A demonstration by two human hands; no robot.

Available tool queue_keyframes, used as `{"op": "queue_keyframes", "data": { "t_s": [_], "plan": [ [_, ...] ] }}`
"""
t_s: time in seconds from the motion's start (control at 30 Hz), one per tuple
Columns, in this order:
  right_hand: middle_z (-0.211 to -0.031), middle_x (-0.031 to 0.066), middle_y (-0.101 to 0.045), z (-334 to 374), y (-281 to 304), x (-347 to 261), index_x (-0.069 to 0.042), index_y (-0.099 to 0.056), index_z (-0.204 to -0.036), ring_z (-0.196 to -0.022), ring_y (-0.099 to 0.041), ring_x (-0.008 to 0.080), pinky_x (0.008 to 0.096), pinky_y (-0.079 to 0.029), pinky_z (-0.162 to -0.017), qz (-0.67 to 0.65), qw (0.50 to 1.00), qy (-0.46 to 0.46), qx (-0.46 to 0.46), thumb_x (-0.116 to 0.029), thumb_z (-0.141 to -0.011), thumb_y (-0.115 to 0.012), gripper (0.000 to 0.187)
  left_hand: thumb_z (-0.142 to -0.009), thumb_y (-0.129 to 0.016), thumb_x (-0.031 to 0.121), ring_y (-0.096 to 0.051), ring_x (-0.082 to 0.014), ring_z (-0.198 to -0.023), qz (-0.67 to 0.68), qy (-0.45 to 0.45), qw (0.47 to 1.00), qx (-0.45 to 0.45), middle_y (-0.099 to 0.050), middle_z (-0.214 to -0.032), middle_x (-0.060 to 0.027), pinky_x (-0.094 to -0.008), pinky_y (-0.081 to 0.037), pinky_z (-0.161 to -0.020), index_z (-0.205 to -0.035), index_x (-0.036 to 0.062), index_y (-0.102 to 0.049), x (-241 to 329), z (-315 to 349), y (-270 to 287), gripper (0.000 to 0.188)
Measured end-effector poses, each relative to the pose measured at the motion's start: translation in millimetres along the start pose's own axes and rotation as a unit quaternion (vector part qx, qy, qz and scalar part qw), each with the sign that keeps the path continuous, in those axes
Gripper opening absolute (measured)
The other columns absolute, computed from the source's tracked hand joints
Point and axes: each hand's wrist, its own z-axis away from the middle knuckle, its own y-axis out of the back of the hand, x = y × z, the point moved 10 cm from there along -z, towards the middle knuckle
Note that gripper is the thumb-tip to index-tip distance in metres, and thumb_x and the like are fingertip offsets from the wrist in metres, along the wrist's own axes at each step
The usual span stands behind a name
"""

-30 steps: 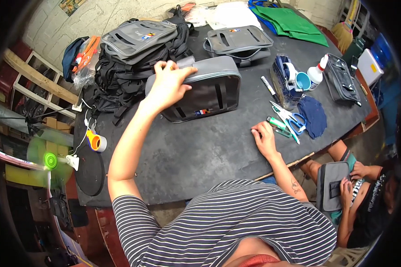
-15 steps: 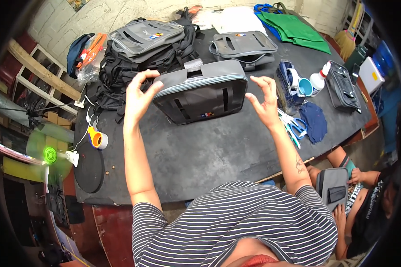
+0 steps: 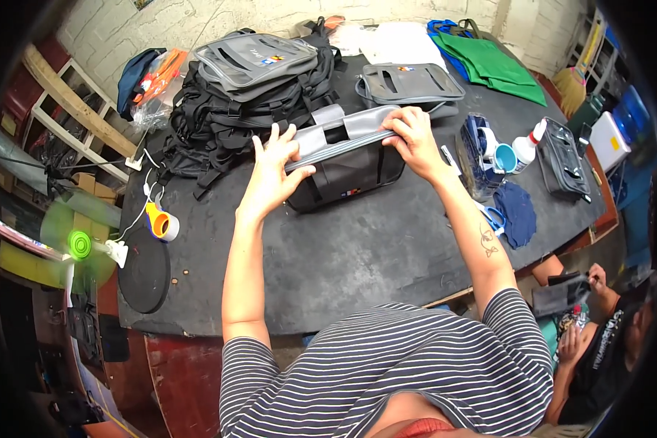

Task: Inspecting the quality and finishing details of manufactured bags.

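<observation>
A grey zippered bag point(image 3: 347, 175) stands upright on the dark table, its top edge toward me. Two dark strips and a small coloured patch mark its front, and a grey flap sticks up behind the zipper. At the bag's top left corner is my left hand point(image 3: 269, 174), thumb on the near side and a bent finger on the far side, the other fingers raised. My right hand point(image 3: 415, 142) pinches the top edge near the right corner, thumb below and fingers curled over the zipper.
Black bags point(image 3: 226, 131) are piled behind to the left, topped by a grey bag point(image 3: 259, 62); another grey bag point(image 3: 409, 82) lies behind. To the right are a clear organizer point(image 3: 478, 157), white bottle point(image 3: 525, 146), scissors point(image 3: 495, 219) and navy cloth point(image 3: 517, 212). A co-worker point(image 3: 598, 343) sits lower right.
Both hands have come inward onto the bag's top edge; the right one was open and apart from it. The bag has shifted a little right. The co-worker's grey bag has tipped.
</observation>
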Motion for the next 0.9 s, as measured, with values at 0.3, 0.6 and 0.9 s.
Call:
{"op": "queue_keyframes", "data": {
  "t_s": [0.3,0.6,0.9],
  "plan": [
    [-0.141,0.0149,-0.035,35.3,-4.3,65.7,-0.014,-0.034,-0.142,-0.133,-0.031,0.0316,0.0414,-0.023,-0.109,-0.119,0.98,-0.159,0.02,-0.044,-0.088,-0.057,0.067,-0.071,-0.077,0.025,-0.005,-0.0402,-0.143,0.107,0.04,0.988,0.101,-0.031,-0.149,-0.0151,-0.0602,0.003,-0.109,-0.12,0.0132,-0.055,-28.5,8.4,13.9,0.055],
    [-0.157,0.0099,-0.006,126.4,-57.1,120.8,-0.015,-0.005,-0.151,-0.145,-0.005,0.0256,0.0506,0.0,-0.112,-0.537,0.735,-0.408,0.069,-0.078,-0.083,-0.013,0.093,-0.098,-0.021,0.053,-0.009,-0.0254,-0.144,0.457,0.252,0.753,0.4,-0.019,-0.154,-0.0132,-0.045,0.001,-0.113,-0.148,0.0086,-0.023,-130.4,118.7,-29.4,0.067],
    [-0.156,0.0105,-0.012,60.5,-40.9,64.0,-0.011,-0.006,-0.15,-0.143,-0.013,0.0263,0.0432,-0.01,-0.114,-0.6,0.741,-0.302,-0.011,-0.079,-0.082,-0.023,0.098,-0.099,-0.024,0.054,-0.032,-0.0194,-0.133,0.585,0.089,0.788,0.172,-0.036,-0.145,-0.0064,-0.0324,-0.021,-0.111,-0.141,0.0009,-0.033,-69.1,37.2,-65.0,0.068]
  ]
}}
